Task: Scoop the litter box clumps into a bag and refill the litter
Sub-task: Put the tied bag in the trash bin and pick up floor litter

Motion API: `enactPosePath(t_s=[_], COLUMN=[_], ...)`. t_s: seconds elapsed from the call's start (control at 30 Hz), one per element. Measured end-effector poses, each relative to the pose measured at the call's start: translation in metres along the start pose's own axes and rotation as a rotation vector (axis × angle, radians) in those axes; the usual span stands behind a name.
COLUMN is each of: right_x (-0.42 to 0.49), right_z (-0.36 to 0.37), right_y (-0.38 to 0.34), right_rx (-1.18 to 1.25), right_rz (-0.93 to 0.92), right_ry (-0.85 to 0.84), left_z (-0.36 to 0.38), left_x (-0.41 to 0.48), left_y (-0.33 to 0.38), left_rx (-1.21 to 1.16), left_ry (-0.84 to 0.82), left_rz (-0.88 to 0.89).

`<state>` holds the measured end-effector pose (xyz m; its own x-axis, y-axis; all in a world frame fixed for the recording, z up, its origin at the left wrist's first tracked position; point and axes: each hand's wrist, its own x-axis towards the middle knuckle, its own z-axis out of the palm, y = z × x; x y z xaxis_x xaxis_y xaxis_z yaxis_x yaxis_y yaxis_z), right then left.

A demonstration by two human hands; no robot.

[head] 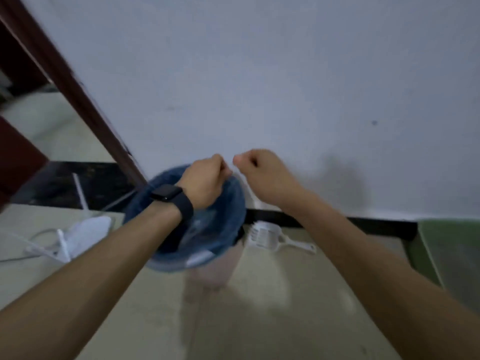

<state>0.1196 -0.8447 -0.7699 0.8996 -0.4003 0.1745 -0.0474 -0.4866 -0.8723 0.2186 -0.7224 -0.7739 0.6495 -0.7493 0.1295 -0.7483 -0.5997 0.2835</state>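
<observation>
A blue plastic bag (223,216) lines a pale bin (215,271) standing on the floor by the wall. My left hand (205,180), with a dark watch on the wrist, has its fingers curled on the bag's far rim. Just to the right, my right hand (262,172) is curled with thumb and fingers pinched together at the same rim; the blur hides whether bag film lies between them. A white slotted litter scoop (270,237) lies on the floor to the right of the bin. A green litter box (452,255) shows at the right edge, its inside hidden.
A white wall stands straight ahead with a black skirting strip (324,219). A dark brown door frame (78,94) slants down at the left. White objects with a cable (78,237) lie on the floor left of the bin. Pale floor tiles (259,320) stretch toward me.
</observation>
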Motion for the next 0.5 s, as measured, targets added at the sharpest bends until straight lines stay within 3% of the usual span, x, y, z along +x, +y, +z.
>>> enactPosePath(t_s=[0.17,0.3,0.5], right_x=[0.032,0.036,0.040], right_z=[0.080,0.116,0.133], right_y=[0.008,0.025,0.033], right_rx=[-0.038,-0.256,-0.733], right_rz=[0.156,0.132,0.042], right_ry=[-0.294,-0.469,-0.668], left_z=[-0.001,0.014,0.023], left_x=[-0.011,-0.024,-0.033], left_y=[-0.084,-0.112,-0.115], left_rx=[0.185,0.223,0.232], left_ry=[-0.244,-0.375,-0.362], left_rz=[-0.248,-0.216,-0.121])
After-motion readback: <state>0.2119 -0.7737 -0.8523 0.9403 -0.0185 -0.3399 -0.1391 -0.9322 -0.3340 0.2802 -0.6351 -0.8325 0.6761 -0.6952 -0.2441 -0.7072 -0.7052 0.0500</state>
